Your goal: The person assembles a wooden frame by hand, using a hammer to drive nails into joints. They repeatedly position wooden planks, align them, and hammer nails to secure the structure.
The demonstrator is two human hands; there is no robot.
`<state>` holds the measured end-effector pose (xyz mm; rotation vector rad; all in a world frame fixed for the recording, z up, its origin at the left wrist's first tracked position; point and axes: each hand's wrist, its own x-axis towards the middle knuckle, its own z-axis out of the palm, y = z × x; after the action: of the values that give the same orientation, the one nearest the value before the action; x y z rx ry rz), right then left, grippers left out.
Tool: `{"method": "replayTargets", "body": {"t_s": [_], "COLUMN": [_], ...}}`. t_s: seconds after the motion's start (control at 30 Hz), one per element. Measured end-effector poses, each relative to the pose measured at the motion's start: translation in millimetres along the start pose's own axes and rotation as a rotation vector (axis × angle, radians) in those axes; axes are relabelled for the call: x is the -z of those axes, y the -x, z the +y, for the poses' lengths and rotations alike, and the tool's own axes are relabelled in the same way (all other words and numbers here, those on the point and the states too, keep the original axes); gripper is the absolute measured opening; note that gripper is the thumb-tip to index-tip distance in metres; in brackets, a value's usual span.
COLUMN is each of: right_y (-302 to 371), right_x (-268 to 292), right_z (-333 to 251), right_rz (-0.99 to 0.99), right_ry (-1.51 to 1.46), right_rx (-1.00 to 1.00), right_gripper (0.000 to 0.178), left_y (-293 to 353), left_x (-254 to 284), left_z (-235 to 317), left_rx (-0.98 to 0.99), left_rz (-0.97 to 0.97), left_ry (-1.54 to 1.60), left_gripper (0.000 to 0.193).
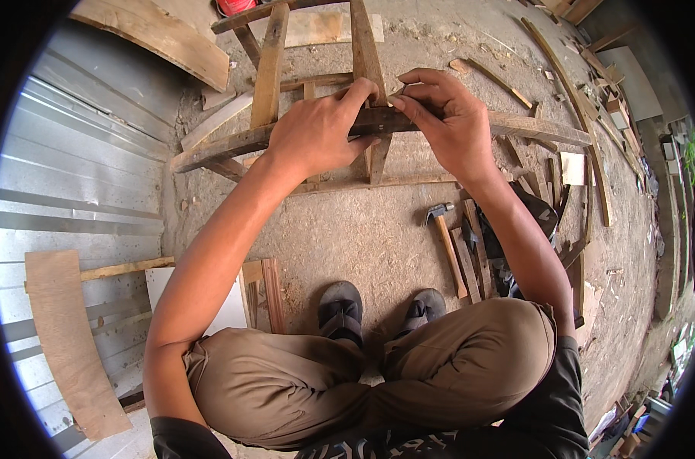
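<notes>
A rough wooden frame with crossing bars stands in front of me, its long dark rail running from left to right. My left hand lies over this rail, closed round it, index finger against the upright bar and thumb below. Just right of that joint, my right hand pinches a tiny, thin piece between thumb and fingertips at the rail's upper edge. The piece is too small to name.
A hammer lies on the floor beside wood strips. Loose boards and sticks spread along the right. At the left are a corrugated metal sheet and a curved plywood piece. A plank juts in at top left.
</notes>
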<state>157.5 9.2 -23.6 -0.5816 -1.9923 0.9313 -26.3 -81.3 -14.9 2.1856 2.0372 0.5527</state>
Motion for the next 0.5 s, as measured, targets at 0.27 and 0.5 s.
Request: {"method": "replayTargets", "body": {"t_s": [0.27,0.5], "right_y": [-0.5,-4.6], "right_x": [0.2,-0.1], "right_z": [-0.7,-0.5], "right_rz": [0.007,-0.003], "right_ry": [0.017,0.038], "right_rx": [0.024,0.056], "right_gripper": [0.024,0.019], "left_y": [0.9,-6.5], "left_x": [2.3,5.8], "left_z": [2.3,-13.1], "left_rx": [0.015,-0.173], "left_rz": [0.013,0.229], "left_ry": [0.037,0.521], "left_gripper": [0.053,0.015]}}
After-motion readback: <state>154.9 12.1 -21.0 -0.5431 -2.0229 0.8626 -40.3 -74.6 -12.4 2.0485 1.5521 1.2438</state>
